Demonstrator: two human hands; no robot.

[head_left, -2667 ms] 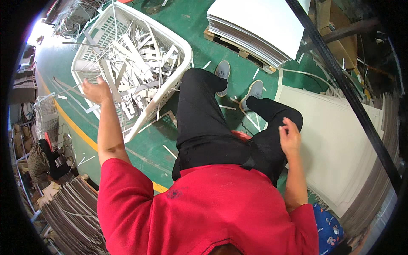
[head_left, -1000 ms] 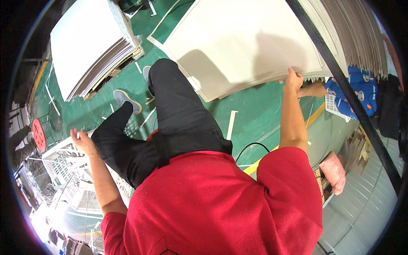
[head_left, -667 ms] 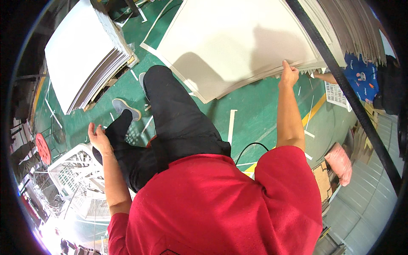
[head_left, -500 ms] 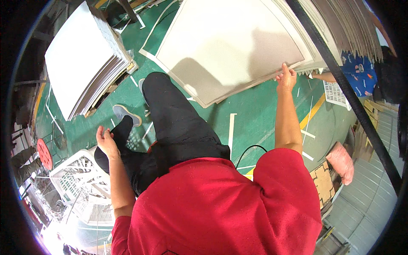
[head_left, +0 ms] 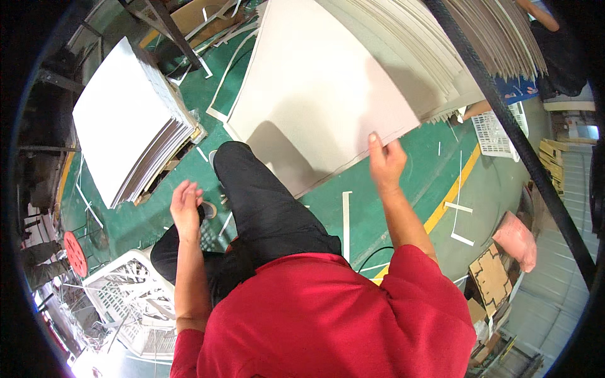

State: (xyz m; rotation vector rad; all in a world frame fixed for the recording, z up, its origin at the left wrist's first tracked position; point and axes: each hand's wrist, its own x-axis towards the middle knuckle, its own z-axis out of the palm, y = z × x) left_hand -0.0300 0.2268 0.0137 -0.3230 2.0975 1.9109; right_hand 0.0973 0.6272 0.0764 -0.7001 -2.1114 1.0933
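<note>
My right hand is closed on the near edge of a large pale sheet of board, thumb on top and fingers curled underneath. The sheet slants away from me, and shadows fall across its face. Behind it to the right, more boards of the same kind stand in a thick stack. My left hand hangs in the air to the left of my knee, holding nothing, its fingers loosely bent and somewhat apart. Nearest to it is a low stack of white sheets at the left.
White baskets, one filled with offcut strips, stand at left and right. A dark strap crosses the upper right. Another person's arm shows by the far stack. Cardboard and a pink bundle lie at right.
My right hand has moved left and nearer, drawing the top sheet off the stack so that more boards show behind it. My left hand has shifted right. The view has turned slightly.
</note>
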